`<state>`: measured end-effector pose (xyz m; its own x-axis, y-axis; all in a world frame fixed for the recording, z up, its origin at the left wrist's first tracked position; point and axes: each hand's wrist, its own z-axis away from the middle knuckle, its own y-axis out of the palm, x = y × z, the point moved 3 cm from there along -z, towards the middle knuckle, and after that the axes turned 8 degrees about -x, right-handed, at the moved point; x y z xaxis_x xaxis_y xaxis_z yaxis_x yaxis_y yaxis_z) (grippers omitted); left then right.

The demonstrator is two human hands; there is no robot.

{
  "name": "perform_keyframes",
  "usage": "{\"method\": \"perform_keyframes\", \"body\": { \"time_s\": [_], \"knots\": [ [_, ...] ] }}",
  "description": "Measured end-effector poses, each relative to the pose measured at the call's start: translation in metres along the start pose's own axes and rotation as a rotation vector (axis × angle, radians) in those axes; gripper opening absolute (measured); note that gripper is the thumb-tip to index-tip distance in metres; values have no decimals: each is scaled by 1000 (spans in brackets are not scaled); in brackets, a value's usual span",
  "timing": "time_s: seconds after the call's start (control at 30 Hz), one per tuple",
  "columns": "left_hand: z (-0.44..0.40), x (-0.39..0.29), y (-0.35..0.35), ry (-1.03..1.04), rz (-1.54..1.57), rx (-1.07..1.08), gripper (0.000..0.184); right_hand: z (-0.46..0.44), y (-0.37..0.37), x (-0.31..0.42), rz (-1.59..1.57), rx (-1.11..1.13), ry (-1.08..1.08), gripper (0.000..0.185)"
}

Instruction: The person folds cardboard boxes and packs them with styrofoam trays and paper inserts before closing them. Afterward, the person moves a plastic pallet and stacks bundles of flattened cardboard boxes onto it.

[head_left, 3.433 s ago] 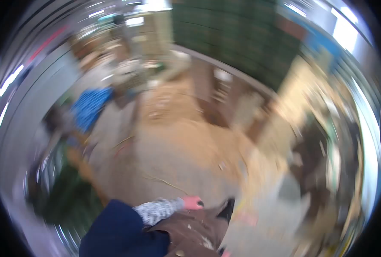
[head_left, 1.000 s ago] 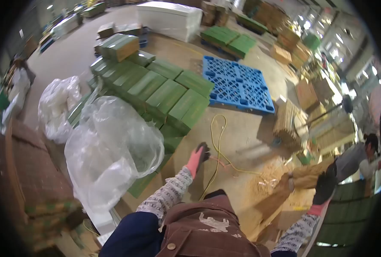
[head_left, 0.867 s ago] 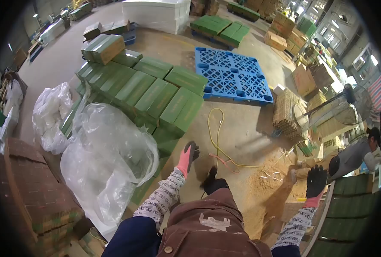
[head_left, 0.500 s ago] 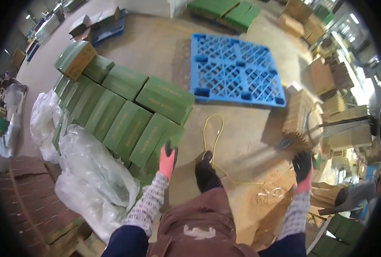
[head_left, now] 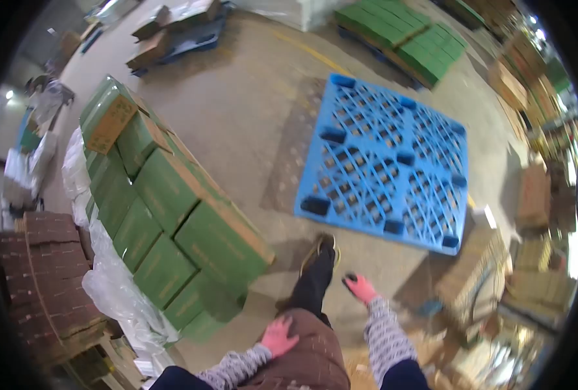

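My left hand (head_left: 280,337), in a pink and black glove, is low over the brown apron (head_left: 315,344), fingers apart and holding nothing. Farther right, my right hand (head_left: 359,288) hangs above the floor with loosely bent fingers and nothing visible in it. The stack of green boxes (head_left: 165,240) stands to the left of my hands. Ahead and to the right lies a blue plastic pallet (head_left: 393,162), apart from both hands. One dark shoe (head_left: 326,246) is between the boxes and the pallet.
Clear plastic wrap (head_left: 123,299) lies along the left side of the boxes, beside stacked brown pieces (head_left: 55,279). A bundle of cardboard (head_left: 474,270) stands right of the pallet. More green boxes (head_left: 425,49) lie farther back.
The view has moved closer to the pallet and green boxes. Both hands have come inward and lower, the left one now over the apron. The person at the right is no longer visible.
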<state>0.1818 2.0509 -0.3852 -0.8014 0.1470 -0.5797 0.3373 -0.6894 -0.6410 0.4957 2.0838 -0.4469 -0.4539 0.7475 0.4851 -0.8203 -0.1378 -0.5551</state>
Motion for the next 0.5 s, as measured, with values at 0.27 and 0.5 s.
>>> {"method": "perform_keyframes", "body": {
  "time_s": [0.27, 0.5],
  "knots": [
    [-62, -31, 23, -228, -286, 184, 62, -221, 60, -169, -1078, 96, 742, 43],
    [-122, -79, -10, -602, -132, 336, 64, -404, 116, -245, -1693, -141, 447, 55]
  ]
}}
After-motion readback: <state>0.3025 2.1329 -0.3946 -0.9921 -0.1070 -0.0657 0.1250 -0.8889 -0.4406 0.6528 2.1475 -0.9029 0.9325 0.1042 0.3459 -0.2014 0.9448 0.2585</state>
